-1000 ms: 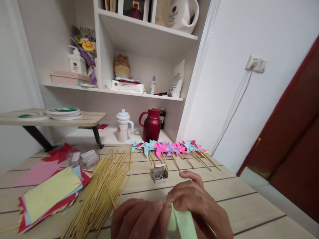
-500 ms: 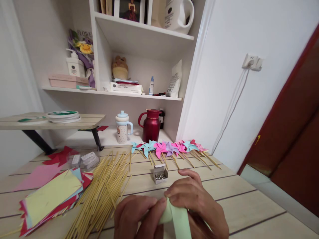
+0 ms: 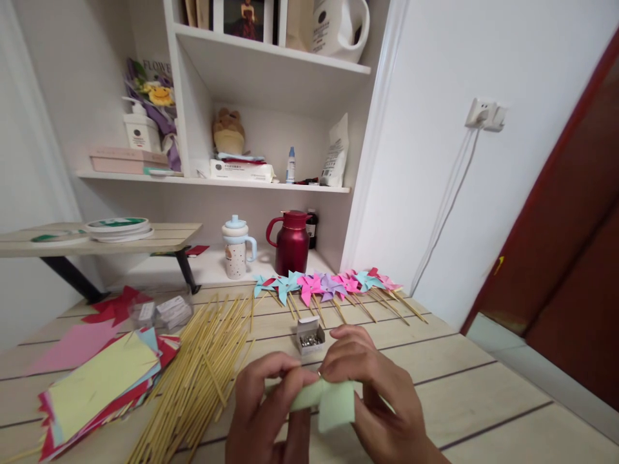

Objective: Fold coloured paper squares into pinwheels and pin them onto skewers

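Observation:
My left hand (image 3: 271,409) and my right hand (image 3: 374,393) together pinch a folded pale green paper piece (image 3: 329,403) just above the wooden table (image 3: 483,380), fingertips meeting at its centre. A small open box of pins (image 3: 310,336) sits right behind my hands. A loose pile of bamboo sticks (image 3: 206,367) lies to the left of my left hand. A row of finished paper pinwheels (image 3: 326,287) on sticks lies further back.
A stack of coloured paper sheets (image 3: 99,380) lies at the left. A red thermos (image 3: 291,241) and a spotted cup with a blue lid (image 3: 236,247) stand at the back. Shelves (image 3: 271,61) rise behind; a white wall (image 3: 459,129) with a socket (image 3: 483,114) stands to the right.
Both hands have risen into view and lifted the green paper; its flaps are now folded in toward the centre. The view has tilted slightly downward.

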Demonstrator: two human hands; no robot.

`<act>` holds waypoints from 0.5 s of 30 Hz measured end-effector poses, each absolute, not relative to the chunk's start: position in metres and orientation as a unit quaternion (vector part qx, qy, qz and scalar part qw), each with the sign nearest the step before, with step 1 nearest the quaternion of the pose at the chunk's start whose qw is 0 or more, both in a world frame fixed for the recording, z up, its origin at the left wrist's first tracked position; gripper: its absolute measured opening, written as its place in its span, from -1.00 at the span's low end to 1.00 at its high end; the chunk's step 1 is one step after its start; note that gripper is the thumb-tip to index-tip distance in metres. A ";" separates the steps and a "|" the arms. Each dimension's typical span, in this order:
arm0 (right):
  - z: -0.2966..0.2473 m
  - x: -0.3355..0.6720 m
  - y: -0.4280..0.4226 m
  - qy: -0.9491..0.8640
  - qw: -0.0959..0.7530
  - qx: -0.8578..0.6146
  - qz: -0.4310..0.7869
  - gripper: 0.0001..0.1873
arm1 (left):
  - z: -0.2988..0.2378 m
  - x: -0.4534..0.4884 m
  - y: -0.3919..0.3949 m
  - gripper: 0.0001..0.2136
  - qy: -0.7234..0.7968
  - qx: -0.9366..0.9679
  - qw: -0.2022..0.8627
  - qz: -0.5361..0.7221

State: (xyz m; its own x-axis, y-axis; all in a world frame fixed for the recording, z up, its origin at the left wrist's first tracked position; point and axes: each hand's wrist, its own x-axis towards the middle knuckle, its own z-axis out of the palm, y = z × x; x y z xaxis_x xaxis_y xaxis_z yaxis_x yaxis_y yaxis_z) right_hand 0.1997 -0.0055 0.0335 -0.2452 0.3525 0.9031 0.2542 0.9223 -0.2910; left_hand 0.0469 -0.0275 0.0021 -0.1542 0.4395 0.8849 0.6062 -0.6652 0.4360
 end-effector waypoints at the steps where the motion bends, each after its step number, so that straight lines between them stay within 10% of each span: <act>1: 0.032 0.198 -0.005 -0.778 0.590 -0.208 0.067 -0.79 | 0.002 0.045 -0.024 -0.88 -0.398 -0.659 0.047 -0.637; 15: 0.018 0.201 0.002 -0.685 0.564 -0.356 0.295 -0.79 | 0.001 0.048 -0.014 -0.92 -0.454 -0.573 -0.004 -0.682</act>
